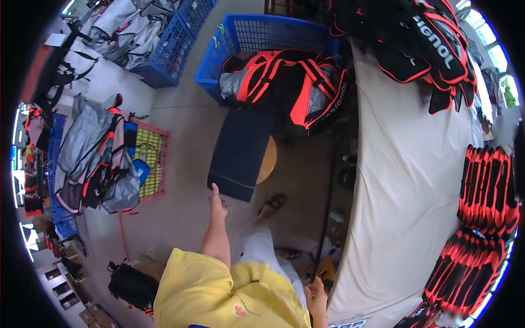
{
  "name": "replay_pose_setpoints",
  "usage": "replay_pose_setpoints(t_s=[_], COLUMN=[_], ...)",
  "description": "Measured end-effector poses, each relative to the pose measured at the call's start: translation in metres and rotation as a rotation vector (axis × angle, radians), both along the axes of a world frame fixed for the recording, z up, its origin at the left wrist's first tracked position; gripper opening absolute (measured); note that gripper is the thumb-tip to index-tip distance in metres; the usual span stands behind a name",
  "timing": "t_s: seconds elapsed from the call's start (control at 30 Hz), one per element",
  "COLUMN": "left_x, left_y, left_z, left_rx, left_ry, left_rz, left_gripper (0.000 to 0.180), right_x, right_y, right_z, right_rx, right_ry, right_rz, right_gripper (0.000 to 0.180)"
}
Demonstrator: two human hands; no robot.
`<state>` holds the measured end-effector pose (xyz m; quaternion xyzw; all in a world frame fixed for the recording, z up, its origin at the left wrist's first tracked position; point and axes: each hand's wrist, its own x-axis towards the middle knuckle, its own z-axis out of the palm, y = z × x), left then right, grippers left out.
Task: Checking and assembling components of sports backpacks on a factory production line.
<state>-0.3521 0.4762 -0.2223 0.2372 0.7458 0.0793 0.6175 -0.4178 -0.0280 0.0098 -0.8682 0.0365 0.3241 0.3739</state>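
Observation:
My left hand (217,203) reaches forward and grips the near left corner of a dark navy rectangular panel (240,153). The panel looks flat, with a pale line across its near end; cloth or board, I cannot tell. Its far end meets the blue crate with black and red bags (273,82). Partly behind it shows a round wooden stool top (268,159). Low in the view, my right hand (316,298) is beside the table's left edge with its fingers curled. Whatever it may hold is hidden. A brownish-yellow object (327,269) lies just beyond it.
A long table under a cream cloth (407,164) runs along my right, with black and red bags (432,49) piled at its far end. To the left, a pink and yellow crate (152,164) stands by grey bags (90,153). Far left is another blue crate (167,52).

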Motion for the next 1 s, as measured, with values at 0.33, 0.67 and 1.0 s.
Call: replay_pose_setpoints(t_s=[0.33, 0.67, 1.0], left_x=[0.064, 0.044, -0.102], left_y=[-0.021, -0.07, -0.189], left_z=[-0.033, -0.027, -0.051], left_rx=[-0.084, -0.018, -0.012], left_ry=[-0.53, -0.505, -0.458], left_rz=[0.283, 0.313, 0.434], left_gripper=[0.06, 0.06, 0.06], right_x=[0.005, -0.047, -0.135], right_y=[-0.044, -0.087, -0.152], right_z=[-0.02, -0.027, -0.002], right_rx=[-0.14, -0.096, -0.239], right_ry=[0.102, -0.013, -0.141], right_rz=[-0.24, -0.172, -0.182], right_gripper=[0.054, 0.054, 0.059])
